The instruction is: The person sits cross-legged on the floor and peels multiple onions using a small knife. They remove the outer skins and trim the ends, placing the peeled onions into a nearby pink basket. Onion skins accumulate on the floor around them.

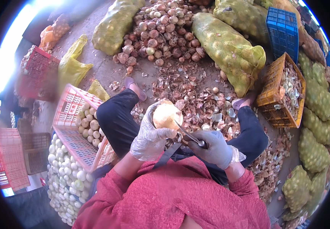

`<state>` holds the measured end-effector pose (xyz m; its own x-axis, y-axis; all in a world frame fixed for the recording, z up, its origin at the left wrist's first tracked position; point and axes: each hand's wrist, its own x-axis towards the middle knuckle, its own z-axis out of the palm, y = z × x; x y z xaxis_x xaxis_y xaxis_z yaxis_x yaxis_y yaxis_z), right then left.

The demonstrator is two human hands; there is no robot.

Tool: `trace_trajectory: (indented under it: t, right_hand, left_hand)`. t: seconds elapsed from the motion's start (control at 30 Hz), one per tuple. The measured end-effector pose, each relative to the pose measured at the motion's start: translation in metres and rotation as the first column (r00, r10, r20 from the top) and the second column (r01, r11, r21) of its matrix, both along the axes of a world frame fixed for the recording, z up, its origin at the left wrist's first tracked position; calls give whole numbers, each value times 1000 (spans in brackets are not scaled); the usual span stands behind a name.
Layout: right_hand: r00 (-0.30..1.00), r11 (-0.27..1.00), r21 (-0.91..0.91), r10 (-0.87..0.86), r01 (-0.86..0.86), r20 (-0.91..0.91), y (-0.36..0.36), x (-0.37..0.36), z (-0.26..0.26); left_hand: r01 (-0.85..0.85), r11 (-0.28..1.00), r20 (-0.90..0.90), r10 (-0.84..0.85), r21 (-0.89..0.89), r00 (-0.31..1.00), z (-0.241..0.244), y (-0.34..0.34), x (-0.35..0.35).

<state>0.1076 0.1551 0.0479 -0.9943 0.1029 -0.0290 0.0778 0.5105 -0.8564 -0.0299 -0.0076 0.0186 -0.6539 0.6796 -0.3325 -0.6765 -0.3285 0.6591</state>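
My left hand (150,137), in a thin clear plastic glove, holds a pale yellow onion (166,116) in front of my chest. In my right hand (212,147), also gloved, is a knife (188,133) with a thin curved metal blade. The blade's tip meets the onion's right side or lies just in front of it; I cannot tell which. Below the hands, onion skins (193,88) lie thick on the floor between my feet. Peeled onions (89,123) sit in the pink plastic crate (79,148) beside my left leg.
A heap of unpeeled onions (165,28) lies ahead between full yellow mesh sacks (225,48). At right stand an orange crate (272,94) holding skins and a blue crate (282,33). Many white onions (67,177) are massed at lower left. More full sacks (314,148) line the right edge.
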Motion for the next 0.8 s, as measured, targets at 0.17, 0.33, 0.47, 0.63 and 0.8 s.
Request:
trace_trajectory:
  t: [0.17, 0.33, 0.47, 0.63, 0.8]
  right_hand:
    - [970, 987, 40, -144, 155, -195, -3, 2, -37]
    - [974, 992, 48, -108, 120, -201, -4, -5, -57]
    - [935, 971, 141, -140, 194, -326, 16, 4, -116]
    - [910, 974, 89, -159, 208, -383, -8, 7, -137]
    - [961, 960, 126, -231, 251, -154, -1, 11, -131]
  left_hand:
    - [101, 991, -5, -102, -83, 995, 12, 7, 10]
    - [114, 987, -90, -125, -111, 988, -3, 5, 21]
    - [209, 976, 131, -200, -59, 971, -3, -11, 22]
    - [277, 959, 358, -279, 56, 891, -16, -26, 27]
    - [438, 828, 0, -468, -351, 884, -5, -29, 31]
